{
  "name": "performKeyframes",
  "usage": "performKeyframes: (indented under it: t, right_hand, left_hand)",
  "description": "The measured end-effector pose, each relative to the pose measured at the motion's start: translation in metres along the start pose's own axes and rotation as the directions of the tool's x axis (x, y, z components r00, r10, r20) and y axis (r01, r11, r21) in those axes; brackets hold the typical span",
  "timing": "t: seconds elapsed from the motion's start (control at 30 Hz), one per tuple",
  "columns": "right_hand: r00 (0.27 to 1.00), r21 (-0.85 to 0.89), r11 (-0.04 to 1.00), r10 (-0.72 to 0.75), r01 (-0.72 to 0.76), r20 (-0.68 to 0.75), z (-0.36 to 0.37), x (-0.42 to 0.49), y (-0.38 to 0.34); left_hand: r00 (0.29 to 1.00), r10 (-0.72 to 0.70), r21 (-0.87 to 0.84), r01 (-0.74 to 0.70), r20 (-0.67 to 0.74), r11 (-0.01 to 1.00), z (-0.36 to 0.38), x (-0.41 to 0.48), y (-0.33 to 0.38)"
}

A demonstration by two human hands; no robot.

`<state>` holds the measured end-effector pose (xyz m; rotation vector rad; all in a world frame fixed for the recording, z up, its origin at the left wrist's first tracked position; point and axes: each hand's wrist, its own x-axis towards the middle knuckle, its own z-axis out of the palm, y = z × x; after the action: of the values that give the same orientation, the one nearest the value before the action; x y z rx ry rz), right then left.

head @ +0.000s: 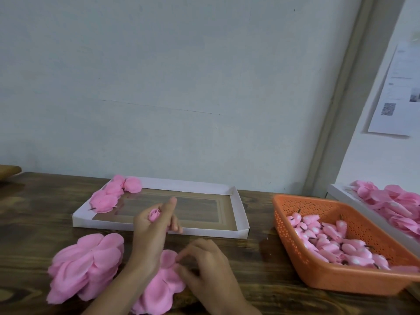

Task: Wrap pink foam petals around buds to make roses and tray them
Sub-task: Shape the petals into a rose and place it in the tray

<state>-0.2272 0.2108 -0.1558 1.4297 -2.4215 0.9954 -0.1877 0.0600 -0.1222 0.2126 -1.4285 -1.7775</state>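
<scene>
Gripping bare bud (154,215) in left hand (151,235); pinching petal (169,258) with right hand (204,267). Seemingly just beginning: showing few roses (113,194) in tray (241,212), upper left; many buds (329,244) in basket (318,276), right.

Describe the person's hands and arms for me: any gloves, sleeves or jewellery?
No gloves: the left hand and the right hand are both bare. No rings, watch or bracelets show on fingers or wrists. The forearms are uncovered as far as the bottom edge of the picture, so no sleeve is in view.
</scene>
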Motion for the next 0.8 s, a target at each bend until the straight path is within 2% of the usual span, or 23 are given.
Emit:
performKeyframes:
  t: [0.07,0.2,0.33,0.47,0.63,0.7,0.73,0.8]
  right_hand:
    - [0.998,0.019,0.998,0.056,-0.057,0.036,0.003,0.000,-0.002]
    - [0.976,0.163,0.963,0.214,-0.216,0.035,0.003,0.002,-0.003]
    - [0.961,0.231,0.934,0.277,-0.274,0.016,0.002,0.002,-0.003]
    - [0.974,0.192,0.958,0.225,-0.215,-0.033,0.003,0.001,-0.003]
    - [0.994,0.043,0.995,0.093,-0.091,-0.057,0.002,0.005,-0.003]
    - [0.988,0.137,0.981,0.144,-0.137,-0.048,0.001,0.005,-0.005]
    - [0.976,0.262,0.944,0.215,-0.201,-0.027,-0.002,0.005,-0.006]
    - [0.926,0.548,0.772,0.379,-0.322,0.010,-0.009,0.007,-0.002]
  left_hand:
    - [0.999,0.023,0.045,-0.021,-0.042,0.999,-0.005,0.003,-0.004]
    - [0.998,0.041,0.086,-0.036,-0.052,0.996,-0.009,0.006,-0.010]
    - [0.999,0.026,0.124,-0.021,-0.040,0.992,-0.011,0.008,-0.014]
    - [0.999,0.004,0.141,0.002,-0.039,0.990,-0.012,0.009,-0.014]
    - [0.999,-0.030,0.117,0.033,-0.026,0.993,-0.012,0.007,-0.012]
    - [0.999,-0.033,0.111,0.036,-0.030,0.993,-0.010,0.007,-0.011]
    - [0.999,-0.033,0.103,0.035,-0.028,0.994,-0.009,0.007,-0.010]
    - [0.999,-0.034,0.055,0.035,-0.021,0.998,-0.008,0.007,-0.009]
